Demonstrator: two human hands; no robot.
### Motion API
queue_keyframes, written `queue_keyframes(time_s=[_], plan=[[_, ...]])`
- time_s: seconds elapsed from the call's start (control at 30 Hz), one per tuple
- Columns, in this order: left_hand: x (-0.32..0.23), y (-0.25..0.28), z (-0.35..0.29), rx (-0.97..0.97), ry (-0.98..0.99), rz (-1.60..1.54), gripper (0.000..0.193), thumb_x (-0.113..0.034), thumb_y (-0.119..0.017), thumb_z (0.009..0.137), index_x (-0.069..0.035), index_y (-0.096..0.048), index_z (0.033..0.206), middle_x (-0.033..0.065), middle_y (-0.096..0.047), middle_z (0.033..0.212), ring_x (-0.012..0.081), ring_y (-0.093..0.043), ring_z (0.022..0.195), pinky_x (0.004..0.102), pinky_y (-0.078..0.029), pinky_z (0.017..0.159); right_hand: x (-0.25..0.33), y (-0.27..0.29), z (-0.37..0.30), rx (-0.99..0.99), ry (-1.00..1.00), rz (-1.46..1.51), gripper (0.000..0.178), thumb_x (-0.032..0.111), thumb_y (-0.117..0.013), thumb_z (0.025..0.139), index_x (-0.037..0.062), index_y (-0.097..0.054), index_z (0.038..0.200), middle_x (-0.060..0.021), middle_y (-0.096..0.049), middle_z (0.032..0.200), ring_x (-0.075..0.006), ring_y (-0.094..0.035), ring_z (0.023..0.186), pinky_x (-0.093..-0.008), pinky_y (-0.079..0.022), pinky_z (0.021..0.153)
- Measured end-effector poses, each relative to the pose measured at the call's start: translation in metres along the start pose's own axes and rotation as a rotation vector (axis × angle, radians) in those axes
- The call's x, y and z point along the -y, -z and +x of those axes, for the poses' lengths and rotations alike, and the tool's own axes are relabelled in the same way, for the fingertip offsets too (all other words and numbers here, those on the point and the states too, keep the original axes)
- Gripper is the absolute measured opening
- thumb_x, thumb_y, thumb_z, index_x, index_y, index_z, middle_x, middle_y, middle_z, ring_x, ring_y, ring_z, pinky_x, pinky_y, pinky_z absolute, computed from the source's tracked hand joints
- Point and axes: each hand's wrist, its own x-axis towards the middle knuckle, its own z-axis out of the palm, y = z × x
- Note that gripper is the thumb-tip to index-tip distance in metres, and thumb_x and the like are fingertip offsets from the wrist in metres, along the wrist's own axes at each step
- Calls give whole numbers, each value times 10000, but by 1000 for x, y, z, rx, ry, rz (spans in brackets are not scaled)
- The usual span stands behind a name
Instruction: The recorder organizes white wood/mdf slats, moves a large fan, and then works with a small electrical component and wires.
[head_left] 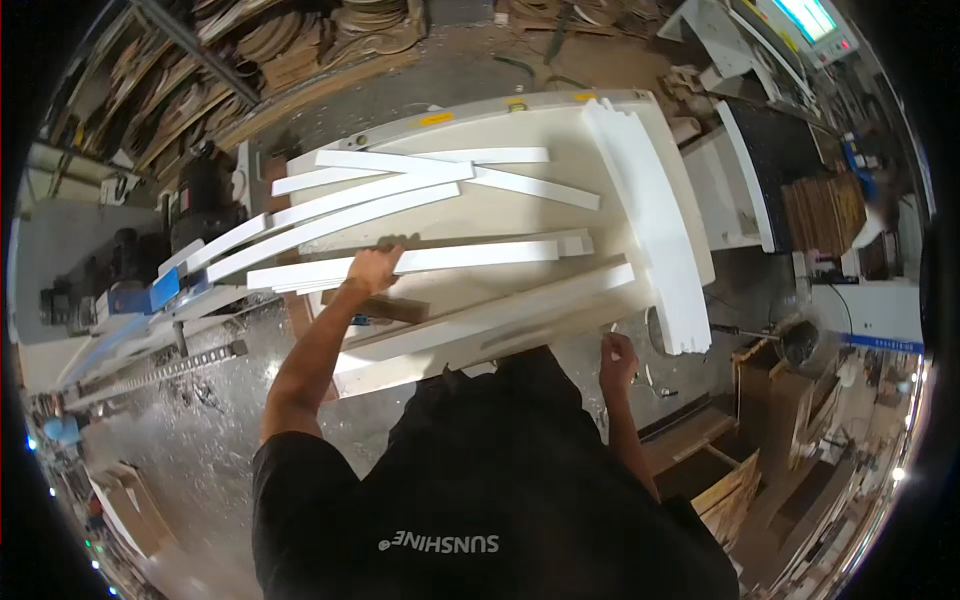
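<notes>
White strip stack (480, 257) clasped by left grip (375, 268) at worktop's (560, 125) eight o'clock, right grip (618, 357) curled at five o'clock, its closure unclear, white strip bundle (652, 225) laid at three.

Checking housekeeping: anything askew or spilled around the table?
Yes. Beyond the left hand, several white strips lie crossed at angles, unlike the aligned white pieces at the right end of the table. Pale scraps also litter the floor to the left, looking unswept.

The left hand (374, 268) hides part of the white strip (480, 257) beneath.
</notes>
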Motion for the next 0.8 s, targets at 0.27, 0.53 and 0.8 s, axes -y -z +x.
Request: queue_keyframes(time_s=[0.27, 0.53, 0.8], plan=[[-1, -7, -15, -116, -25, -40, 585, -232, -769, 852, -125, -510, 1366, 186, -713, 1193, 378, -718, 1038, 495, -587, 861, 41, -16, -23, 69, -32, 3, 187, 146, -708, 975, 2, -737, 1090, -137, -742, 1025, -264, -719, 907, -380, -579, 816], [-3, -12, -19, -230, -3, -40, 618, -233, -792, 847, -122, -528, 1394, 167, -704, 1240, 363, -701, 1111, 484, -579, 921, 53, -28, -29, 196, 33, 1, 225, 222, -702, 997, 30, -732, 1109, -110, -746, 1028, -243, -710, 917, -374, -566, 818], [4, 15, -34, -37, 123, -33, 772, -356, -807, 857, -195, -469, 1531, 142, -689, 1312, 318, -714, 1119, 460, -607, 880, 44, -29, -47, 260, -83, 17, 247, 228, -695, 997, 21, -729, 1129, -133, -752, 1087, -257, -725, 963, -398, -585, 860]])
